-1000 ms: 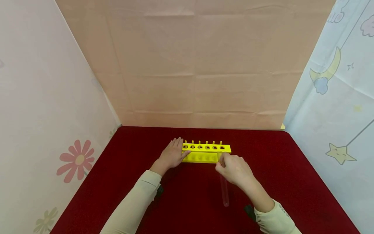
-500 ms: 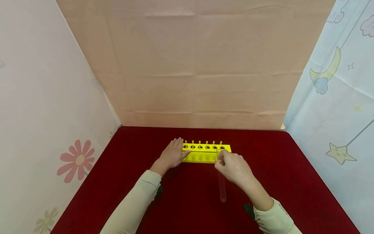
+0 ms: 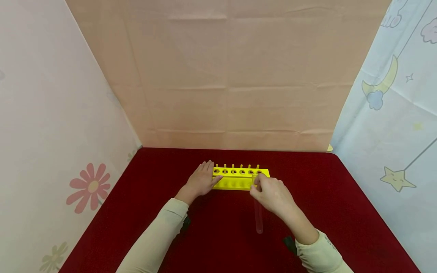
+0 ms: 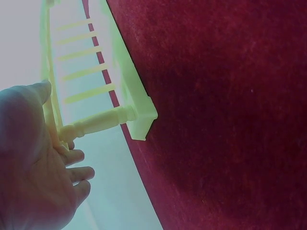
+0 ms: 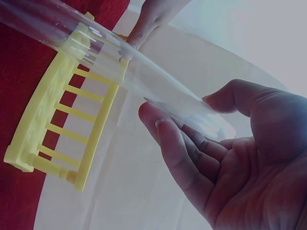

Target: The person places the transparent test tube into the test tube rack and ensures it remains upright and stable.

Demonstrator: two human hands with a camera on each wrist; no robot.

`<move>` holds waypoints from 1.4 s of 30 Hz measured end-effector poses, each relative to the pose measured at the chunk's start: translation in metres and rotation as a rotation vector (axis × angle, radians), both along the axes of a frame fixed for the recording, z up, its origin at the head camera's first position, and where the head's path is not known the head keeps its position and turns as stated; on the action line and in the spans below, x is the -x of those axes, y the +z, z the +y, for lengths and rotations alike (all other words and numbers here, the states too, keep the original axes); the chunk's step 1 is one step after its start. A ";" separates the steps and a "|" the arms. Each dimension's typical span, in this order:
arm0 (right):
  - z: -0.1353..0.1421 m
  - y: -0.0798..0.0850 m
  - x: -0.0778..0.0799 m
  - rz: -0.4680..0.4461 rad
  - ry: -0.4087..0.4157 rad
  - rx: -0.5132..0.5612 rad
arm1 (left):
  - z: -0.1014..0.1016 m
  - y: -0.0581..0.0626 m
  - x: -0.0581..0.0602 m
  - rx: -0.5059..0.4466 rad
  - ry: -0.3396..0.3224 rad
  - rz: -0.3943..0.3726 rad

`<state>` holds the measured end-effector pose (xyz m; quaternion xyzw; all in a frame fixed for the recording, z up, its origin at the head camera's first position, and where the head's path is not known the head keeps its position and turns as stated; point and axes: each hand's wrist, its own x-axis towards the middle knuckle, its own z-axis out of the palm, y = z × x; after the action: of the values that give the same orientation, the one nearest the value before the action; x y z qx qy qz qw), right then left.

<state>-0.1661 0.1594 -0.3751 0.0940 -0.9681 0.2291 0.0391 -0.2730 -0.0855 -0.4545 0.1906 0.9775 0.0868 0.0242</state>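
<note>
A yellow test tube rack [image 3: 235, 185], with a row of holes and a row of pegs, stands near the middle of the table. At its left end my left hand [image 3: 202, 179] holds the top plate, thumb along the front side; the left wrist view shows the fingers around the end of the rack [image 4: 136, 98]. My right hand [image 3: 274, 194] pinches a clear test tube [image 3: 258, 220] near its rim, just in front of the rack's right end. The tube slants down toward me. In the right wrist view the tube [image 5: 144, 72] crosses before the rack, outside its holes.
A dark red cloth [image 3: 218, 231] covers the table. Pale patterned sheets stand at the left [image 3: 41, 125] and right [image 3: 392, 136], and a tan backdrop [image 3: 225, 76] closes the far side.
My right hand has shifted slightly left and away from me, and the test tube's lower end has moved with it. The left hand and the rack stay in place.
</note>
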 end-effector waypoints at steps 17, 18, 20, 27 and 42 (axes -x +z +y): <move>-0.003 0.003 -0.001 0.014 0.012 0.008 | 0.000 -0.002 0.000 -0.014 0.003 0.004; -0.004 0.003 -0.001 0.018 0.013 0.008 | 0.000 -0.002 0.000 -0.016 0.003 0.002; -0.004 0.004 0.000 0.021 0.013 0.011 | 0.000 -0.002 0.000 -0.014 0.000 0.005; -0.007 0.002 0.002 0.025 0.014 0.023 | -0.001 -0.005 0.002 -0.003 -0.014 0.024; -0.011 0.002 0.006 0.080 0.024 0.063 | -0.003 -0.005 0.002 -0.008 -0.009 0.008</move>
<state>-0.1718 0.1480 -0.3733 0.1136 -0.9568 0.2560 0.0781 -0.2753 -0.0881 -0.4600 0.1954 0.9764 0.0897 0.0198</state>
